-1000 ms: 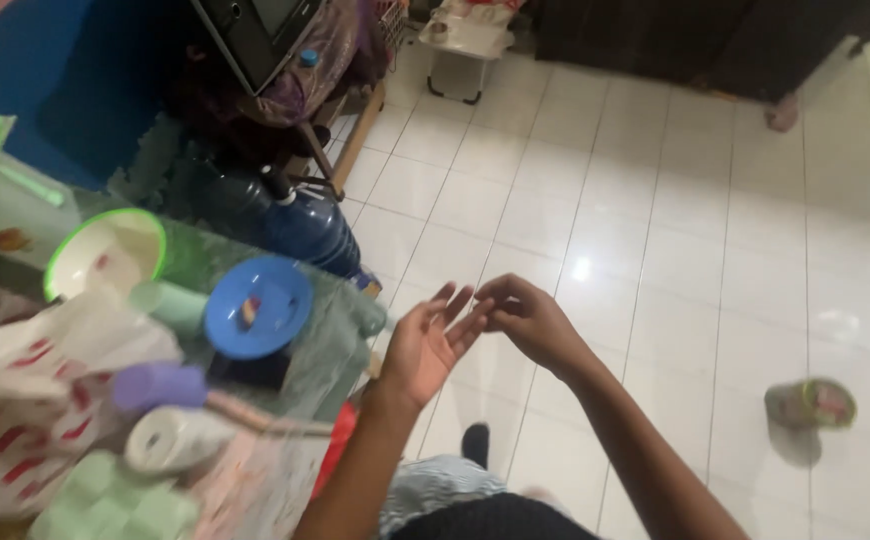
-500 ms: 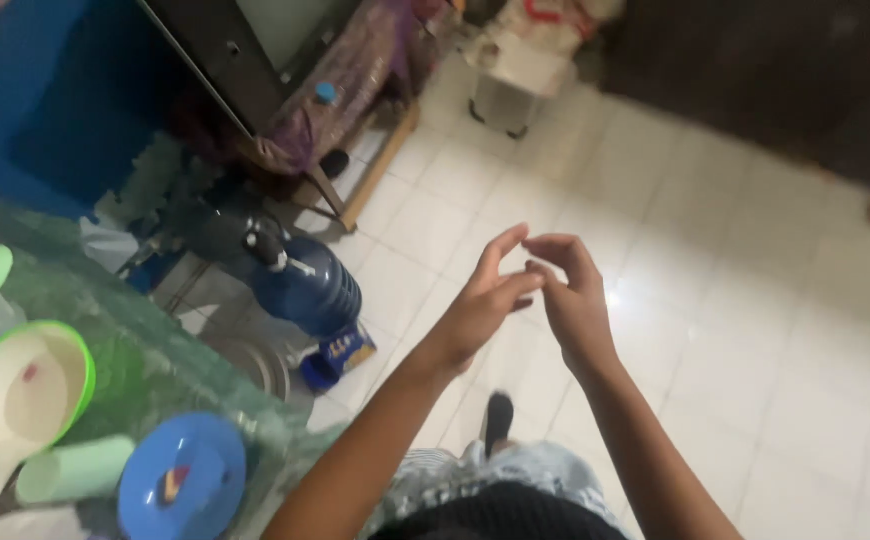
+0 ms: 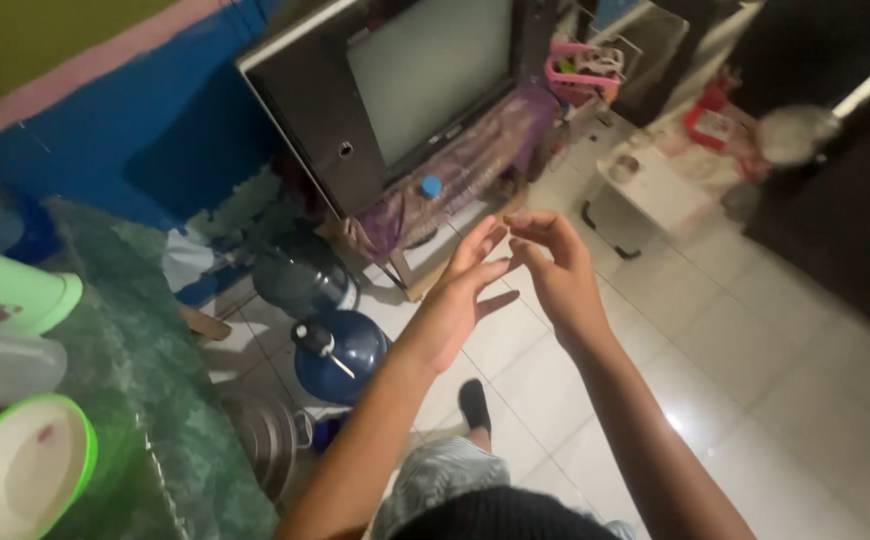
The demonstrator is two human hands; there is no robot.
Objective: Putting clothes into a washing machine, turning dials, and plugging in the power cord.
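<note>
Both my hands are raised in front of me over the white tiled floor. My left hand [image 3: 453, 300] is spread, palm turned toward the right, fingers pointing up and holding nothing. My right hand [image 3: 558, 272] is beside it with its fingers curled, thumb and forefinger meeting at the left hand's fingertips. Whether something small is pinched there is too blurred to tell. Below the hands I see my lap in patterned cloth and one foot in a dark sock [image 3: 473, 405].
A green glass-topped table [image 3: 145, 400] at the left carries a white bowl with a green rim [image 3: 20, 465] and a green tub [image 3: 5, 290]. Beside it stand a blue water jug [image 3: 340, 355], a dark jug [image 3: 305, 275] and a metal pot [image 3: 265, 435]. Behind are a television [image 3: 425, 80] and a low white table [image 3: 655, 185].
My view has tilted up and away from the table, bringing the television into sight. My hands stay together in front of me, rising slightly; the left fingers remain spread.
</note>
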